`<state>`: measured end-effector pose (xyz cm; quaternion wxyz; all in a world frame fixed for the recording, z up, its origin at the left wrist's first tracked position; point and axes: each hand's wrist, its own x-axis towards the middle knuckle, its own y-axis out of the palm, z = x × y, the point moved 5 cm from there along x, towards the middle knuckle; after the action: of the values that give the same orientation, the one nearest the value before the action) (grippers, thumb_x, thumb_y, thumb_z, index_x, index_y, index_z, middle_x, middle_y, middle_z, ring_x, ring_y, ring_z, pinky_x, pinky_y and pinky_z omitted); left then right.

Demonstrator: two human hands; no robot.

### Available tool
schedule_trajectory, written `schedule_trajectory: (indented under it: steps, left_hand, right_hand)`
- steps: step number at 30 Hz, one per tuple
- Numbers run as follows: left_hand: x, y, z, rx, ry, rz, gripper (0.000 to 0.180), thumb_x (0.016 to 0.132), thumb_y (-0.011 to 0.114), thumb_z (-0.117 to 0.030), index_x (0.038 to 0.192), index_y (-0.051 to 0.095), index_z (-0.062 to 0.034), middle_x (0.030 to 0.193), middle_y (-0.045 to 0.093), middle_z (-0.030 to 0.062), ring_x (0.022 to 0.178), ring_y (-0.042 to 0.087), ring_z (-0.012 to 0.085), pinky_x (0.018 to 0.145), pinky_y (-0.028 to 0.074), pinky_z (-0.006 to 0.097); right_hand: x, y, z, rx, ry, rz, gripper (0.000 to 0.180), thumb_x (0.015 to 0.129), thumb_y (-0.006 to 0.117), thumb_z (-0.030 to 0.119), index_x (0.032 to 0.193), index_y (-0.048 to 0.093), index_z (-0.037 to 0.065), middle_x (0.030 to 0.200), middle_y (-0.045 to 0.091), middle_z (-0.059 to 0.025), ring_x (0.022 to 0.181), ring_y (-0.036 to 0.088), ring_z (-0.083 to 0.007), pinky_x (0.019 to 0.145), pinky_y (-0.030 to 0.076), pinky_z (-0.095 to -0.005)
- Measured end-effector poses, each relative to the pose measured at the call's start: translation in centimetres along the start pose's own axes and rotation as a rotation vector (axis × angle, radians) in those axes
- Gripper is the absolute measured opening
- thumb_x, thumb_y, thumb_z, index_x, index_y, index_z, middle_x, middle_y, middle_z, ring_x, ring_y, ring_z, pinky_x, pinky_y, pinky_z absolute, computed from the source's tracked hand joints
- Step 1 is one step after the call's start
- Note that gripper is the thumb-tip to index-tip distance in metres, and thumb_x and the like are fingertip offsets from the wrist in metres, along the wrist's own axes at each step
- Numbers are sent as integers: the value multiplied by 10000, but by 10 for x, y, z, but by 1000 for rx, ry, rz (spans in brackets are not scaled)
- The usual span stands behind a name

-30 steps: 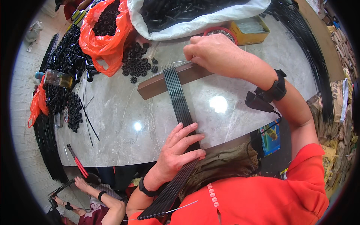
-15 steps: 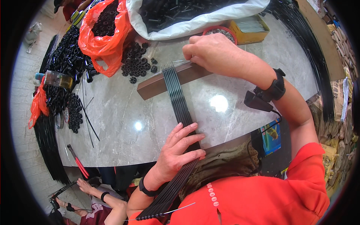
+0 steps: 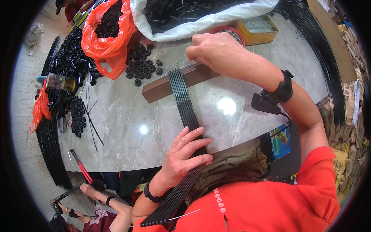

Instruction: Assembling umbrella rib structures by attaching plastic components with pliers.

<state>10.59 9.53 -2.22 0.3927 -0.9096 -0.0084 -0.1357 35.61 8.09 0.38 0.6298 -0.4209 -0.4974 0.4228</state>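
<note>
Big grey marble table point(image 3: 116, 127) filling most of the view, glossy, with two light glares on it. White sack point(image 3: 216, 19) slumped open along the far edge, stuffed with black tubes. Orange plastic bag point(image 3: 110, 34) just left of that, full of small black round parts, with a loose pile of the same black parts point(image 3: 141, 65) spilled beside it on the marble. Long bundles of thin black rods point(image 3: 48, 147) hanging off the left side of the table, more curving along the right edge.

Closer in: brown wooden bar point(image 3: 162, 89) lying at a slant across the tabletop. Flat row of black rods point(image 3: 185, 104) laid side by side across that bar, running from it toward the near edge, over the edge and down past the red shirt.

Right hand point(image 3: 216, 52) curled over the far end of the row, right where it crosses the bar, fingers bent down and pressing there; can't tell whether anything's actually pinched. Black wristband point(image 3: 284, 87) on that arm. Left hand point(image 3: 185, 154) flat and spread on the rods at the table's near edge, palm down, not gripping, just pinning them.

Yellow box point(image 3: 259, 29) and a red bowl point(image 3: 232, 33) behind the right hand. Someone else's hands point(image 3: 91, 191) low on the left.
</note>
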Motion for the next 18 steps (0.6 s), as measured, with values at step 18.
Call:
schedule_trajectory:
  steps: [18]
  left_hand:
    - [1,-1,-1,4,6,-3,101,773,751,-202,872,746,-180,1237,668,55,1337,518,307,1143,363,532]
  right_hand:
    - [2,-1,6,22,-18,-40,86,913,622,77,961,692,60,965,625,-116,927,662,-304,790,526,-400]
